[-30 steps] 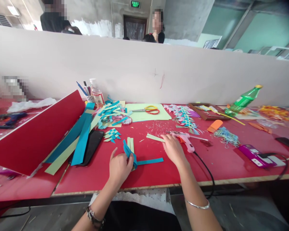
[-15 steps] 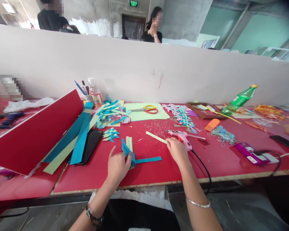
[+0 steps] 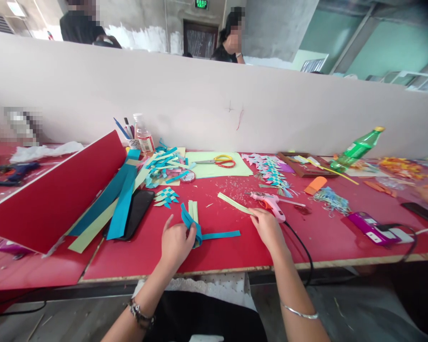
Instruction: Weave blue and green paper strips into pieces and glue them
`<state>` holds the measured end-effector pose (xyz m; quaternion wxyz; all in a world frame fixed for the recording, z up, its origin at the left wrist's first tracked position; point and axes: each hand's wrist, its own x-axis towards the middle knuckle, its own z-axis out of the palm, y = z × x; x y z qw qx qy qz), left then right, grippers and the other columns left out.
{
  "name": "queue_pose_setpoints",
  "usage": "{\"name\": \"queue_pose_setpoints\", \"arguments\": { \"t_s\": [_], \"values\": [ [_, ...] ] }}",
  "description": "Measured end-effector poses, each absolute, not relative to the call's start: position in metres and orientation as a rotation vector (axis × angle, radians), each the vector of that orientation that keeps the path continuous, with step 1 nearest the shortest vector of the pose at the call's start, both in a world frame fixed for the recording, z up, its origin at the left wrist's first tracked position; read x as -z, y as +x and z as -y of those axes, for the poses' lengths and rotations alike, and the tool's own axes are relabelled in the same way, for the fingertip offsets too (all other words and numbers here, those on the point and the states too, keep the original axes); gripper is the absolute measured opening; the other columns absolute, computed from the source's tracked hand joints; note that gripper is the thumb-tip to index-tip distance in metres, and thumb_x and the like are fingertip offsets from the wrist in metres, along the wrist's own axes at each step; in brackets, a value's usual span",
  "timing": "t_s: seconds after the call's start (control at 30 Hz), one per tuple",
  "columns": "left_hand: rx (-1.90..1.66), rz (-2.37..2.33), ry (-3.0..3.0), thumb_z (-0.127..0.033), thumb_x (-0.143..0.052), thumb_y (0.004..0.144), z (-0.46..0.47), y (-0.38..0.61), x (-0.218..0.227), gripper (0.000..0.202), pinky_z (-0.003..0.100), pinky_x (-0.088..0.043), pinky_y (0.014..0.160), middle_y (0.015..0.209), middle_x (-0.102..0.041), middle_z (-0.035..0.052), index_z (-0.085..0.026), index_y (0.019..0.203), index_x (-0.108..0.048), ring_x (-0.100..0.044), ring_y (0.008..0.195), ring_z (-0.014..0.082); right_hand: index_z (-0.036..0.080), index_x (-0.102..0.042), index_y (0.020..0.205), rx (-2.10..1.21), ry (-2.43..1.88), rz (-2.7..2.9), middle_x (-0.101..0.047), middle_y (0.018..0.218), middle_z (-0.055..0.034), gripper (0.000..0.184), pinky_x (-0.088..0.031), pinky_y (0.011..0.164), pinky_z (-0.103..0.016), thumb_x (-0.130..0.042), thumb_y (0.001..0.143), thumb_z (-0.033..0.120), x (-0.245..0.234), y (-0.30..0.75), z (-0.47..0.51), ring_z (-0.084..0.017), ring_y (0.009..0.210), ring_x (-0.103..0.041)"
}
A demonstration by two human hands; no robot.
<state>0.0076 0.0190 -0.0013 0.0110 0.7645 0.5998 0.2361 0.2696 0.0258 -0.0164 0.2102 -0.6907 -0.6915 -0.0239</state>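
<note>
My left hand (image 3: 176,240) is closed on a folded weave of blue and pale green paper strips (image 3: 198,232). Its thumb presses the blue band, and one blue tail (image 3: 221,234) sticks out to the right over the red table. Two pale green ends stand up beyond it. Between the fingertips of my right hand (image 3: 269,227) is the near end of a pale green paper strip (image 3: 233,203), which points away to the left. Just past that hand lies a pink glue gun (image 3: 271,203). A small checkered woven piece (image 3: 166,196) rests beyond my left hand.
Scissors (image 3: 224,161) lie on pale green sheets at the back. A pile of strips (image 3: 164,166), a black phone (image 3: 137,216) and a slanted red board (image 3: 57,194) are on the left. A green bottle (image 3: 358,149) and purple power strip (image 3: 371,228) are on the right.
My right hand has shifted slightly right and toward me with the pale green strip. My left hand keeps its grip on the folded weave. The whole view has drifted slightly.
</note>
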Motion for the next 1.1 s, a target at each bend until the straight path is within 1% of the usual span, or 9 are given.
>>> {"name": "queue_pose_setpoints", "arguments": {
  "t_s": [0.1,0.23,0.4,0.47,0.6,0.67,0.87,0.97,1.1],
  "values": [
    [-0.723,-1.864,2.377,-0.034,-0.029,0.083,-0.019,0.007,0.001,0.046,0.035,-0.034,0.092,0.042,-0.055,0.0004,-0.018,0.043,-0.047,-0.054,0.044,0.0131,0.011,-0.061,0.096,0.072,-1.853,1.897,-0.062,0.097,-0.0123,0.028,-0.044,0.081,-0.033,-0.04,0.077,0.011,0.021,0.271,-0.024,-0.02,0.091,-0.057],
    [-0.732,-1.863,2.361,-0.034,-0.029,0.082,-0.019,0.007,0.001,0.046,0.035,-0.034,0.091,0.041,-0.054,0.0001,-0.019,0.043,-0.046,-0.053,0.043,0.0132,0.013,-0.061,0.083,0.059,-1.828,1.894,-0.062,0.088,-0.0103,0.025,-0.046,0.074,-0.032,-0.037,0.078,0.012,0.019,0.27,-0.023,-0.019,0.08,-0.058],
    [-0.743,-1.845,2.346,-0.034,-0.029,0.082,-0.019,0.007,0.001,0.046,0.036,-0.034,0.091,0.04,-0.053,-0.0006,-0.019,0.041,-0.044,-0.053,0.043,0.013,0.017,-0.059,0.077,0.128,-1.676,1.706,-0.055,0.094,-0.011,0.019,-0.046,0.068,-0.033,-0.042,0.079,0.023,-0.002,0.257,-0.016,-0.02,0.081,-0.055],
    [-0.752,-1.844,2.348,-0.034,-0.029,0.082,-0.019,0.007,0.001,0.046,0.036,-0.034,0.091,0.039,-0.053,-0.0008,-0.019,0.04,-0.042,-0.053,0.042,0.0128,0.018,-0.057,0.077,-0.002,-1.567,1.571,-0.056,0.087,-0.0091,0.015,-0.047,0.066,-0.032,-0.046,0.077,0.027,-0.012,0.244,-0.011,-0.019,0.076,-0.055],
    [-0.753,-1.856,2.353,-0.034,-0.03,0.081,-0.019,0.007,0.002,0.046,0.036,-0.033,0.093,0.04,-0.053,-0.0004,-0.02,0.039,-0.041,-0.052,0.042,0.0131,0.019,-0.05,0.079,-0.57,-1.365,1.362,-0.06,0.074,-0.005,0.013,-0.049,0.065,-0.03,-0.048,0.077,0.031,-0.019,0.212,-0.004,-0.016,0.068,-0.059],
    [-0.744,-1.852,2.347,-0.034,-0.03,0.081,-0.019,0.007,0.001,0.046,0.036,-0.033,0.092,0.04,-0.053,-0.0004,-0.02,0.039,-0.041,-0.052,0.042,0.013,0.018,-0.049,0.081,-0.714,-1.302,1.359,-0.062,0.076,-0.0056,0.014,-0.049,0.066,-0.03,-0.046,0.079,0.031,-0.014,0.197,-0.001,-0.016,0.071,-0.06],
    [-0.747,-1.835,2.337,-0.033,-0.029,0.082,-0.017,0.006,0.0,0.047,0.037,-0.031,0.094,0.04,-0.053,-0.0016,-0.019,0.039,-0.041,-0.053,0.043,0.0124,0.021,-0.056,0.089,-0.496,-1.327,1.909,-0.062,0.088,-0.0068,0.016,-0.045,0.074,-0.03,-0.041,0.081,0.022,0.005,0.177,0.011,-0.017,0.083,-0.058],
    [-0.768,-1.835,2.362,-0.033,-0.03,0.082,-0.016,0.006,0.0,0.046,0.037,-0.031,0.094,0.04,-0.053,-0.002,-0.019,0.04,-0.041,-0.052,0.041,0.0121,0.021,-0.057,0.089,-0.419,-1.344,2.013,-0.062,0.087,-0.0063,0.019,-0.045,0.073,-0.03,-0.041,0.08,0.017,0.01,0.175,0.017,-0.017,0.082,-0.057],
    [-0.735,-1.86,2.374,-0.033,-0.031,0.082,-0.015,0.006,0.001,0.044,0.037,-0.032,0.094,0.042,-0.054,-0.0005,-0.019,0.042,-0.044,-0.054,0.044,0.0132,0.021,-0.059,0.087,-0.453,-1.283,2.091,-0.061,0.089,-0.0053,0.02,-0.044,0.076,-0.03,-0.045,0.077,0.012,0.009,0.176,0.022,-0.017,0.087,-0.054]
  ]
}}
